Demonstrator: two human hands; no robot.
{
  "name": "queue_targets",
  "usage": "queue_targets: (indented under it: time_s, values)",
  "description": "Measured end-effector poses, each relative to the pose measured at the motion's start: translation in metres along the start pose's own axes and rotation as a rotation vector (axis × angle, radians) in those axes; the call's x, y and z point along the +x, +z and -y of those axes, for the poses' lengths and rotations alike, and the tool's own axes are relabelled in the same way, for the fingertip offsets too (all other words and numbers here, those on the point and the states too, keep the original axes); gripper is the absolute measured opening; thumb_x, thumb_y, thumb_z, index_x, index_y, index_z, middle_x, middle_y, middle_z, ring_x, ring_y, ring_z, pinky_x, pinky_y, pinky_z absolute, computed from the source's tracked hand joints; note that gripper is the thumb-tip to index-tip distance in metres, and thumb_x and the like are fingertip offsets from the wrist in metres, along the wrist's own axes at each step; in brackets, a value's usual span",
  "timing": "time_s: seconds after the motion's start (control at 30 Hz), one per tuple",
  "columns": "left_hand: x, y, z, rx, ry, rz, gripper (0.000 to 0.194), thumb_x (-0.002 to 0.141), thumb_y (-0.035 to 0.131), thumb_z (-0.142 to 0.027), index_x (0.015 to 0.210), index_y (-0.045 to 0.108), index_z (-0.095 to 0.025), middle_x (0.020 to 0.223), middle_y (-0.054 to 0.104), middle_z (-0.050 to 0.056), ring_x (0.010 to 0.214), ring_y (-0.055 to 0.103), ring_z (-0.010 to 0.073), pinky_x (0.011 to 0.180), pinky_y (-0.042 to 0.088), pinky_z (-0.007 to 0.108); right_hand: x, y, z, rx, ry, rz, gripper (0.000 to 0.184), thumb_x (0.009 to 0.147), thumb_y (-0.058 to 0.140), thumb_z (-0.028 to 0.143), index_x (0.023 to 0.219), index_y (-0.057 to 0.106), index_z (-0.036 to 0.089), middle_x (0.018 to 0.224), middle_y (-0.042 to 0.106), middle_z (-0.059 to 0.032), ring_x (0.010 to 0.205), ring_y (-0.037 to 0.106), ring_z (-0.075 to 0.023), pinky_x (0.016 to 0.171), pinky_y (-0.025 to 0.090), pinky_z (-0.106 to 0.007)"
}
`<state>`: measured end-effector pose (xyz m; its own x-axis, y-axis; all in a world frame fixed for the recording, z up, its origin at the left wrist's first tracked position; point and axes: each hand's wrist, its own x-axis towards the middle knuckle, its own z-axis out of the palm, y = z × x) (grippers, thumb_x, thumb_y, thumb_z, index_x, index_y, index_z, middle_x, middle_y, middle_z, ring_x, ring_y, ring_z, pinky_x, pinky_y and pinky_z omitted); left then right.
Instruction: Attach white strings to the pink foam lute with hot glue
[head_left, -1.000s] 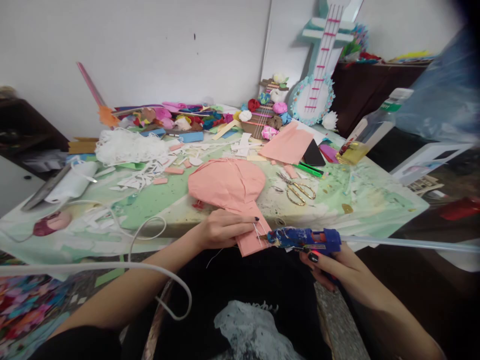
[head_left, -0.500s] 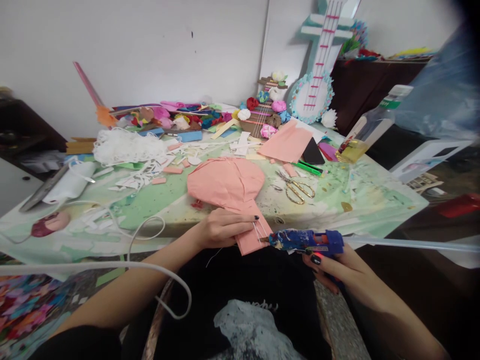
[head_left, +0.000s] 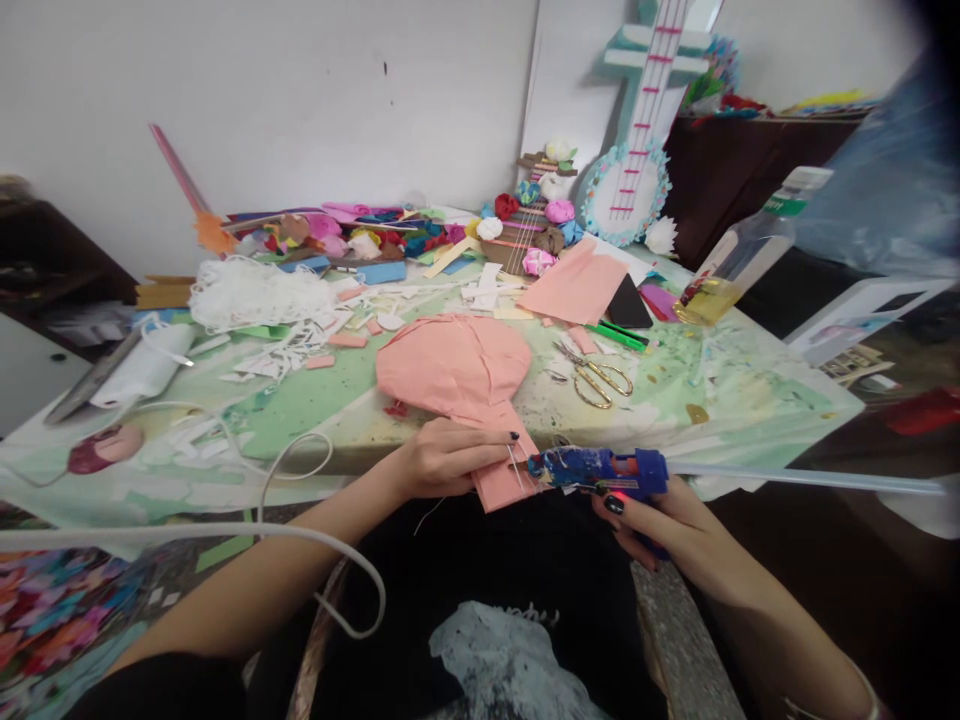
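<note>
A pink guitar-shaped paper piece [head_left: 457,370] lies on the table's near edge, its narrow neck hanging over toward me. My left hand [head_left: 446,458] is closed on that neck, pinching it together with thin white strands. My right hand [head_left: 660,520] grips a blue glue gun [head_left: 596,470], held level. Its nozzle touches the right edge of the pink neck, just beside my left fingertips. A long clear glue stick [head_left: 810,480] juts out of the gun's back to the right.
Gold-handled scissors [head_left: 596,380] lie right of the pink piece. A bottle of yellow liquid [head_left: 739,262] stands at the table's right. Paper flowers, white scraps and a decorated guitar model [head_left: 634,150] crowd the back. A white cable [head_left: 300,540] loops over my left arm.
The glue gun has moved left and slightly up, so its nozzle now meets the pink neck. My left hand has stayed where it was.
</note>
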<state>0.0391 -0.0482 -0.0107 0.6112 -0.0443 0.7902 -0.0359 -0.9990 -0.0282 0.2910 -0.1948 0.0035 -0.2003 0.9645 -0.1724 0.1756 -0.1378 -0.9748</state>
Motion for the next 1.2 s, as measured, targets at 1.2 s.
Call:
queue_targets:
  time_s: [1.2]
  values:
    - [-0.005,0.003,0.0,0.038,-0.005,-0.007,0.02,0.085,0.058,-0.018,0.103,0.065,-0.015,0.094,0.076,0.011,0.082,0.073,0.0153,0.064,0.058,0.021,-0.017,-0.01,-0.005,0.024,0.067,0.003,0.041,0.088,0.056,0.054,0.078,0.053,0.014,0.054,0.043,0.0033,0.046,0.036,-0.0077,0.043,0.023,-0.022]
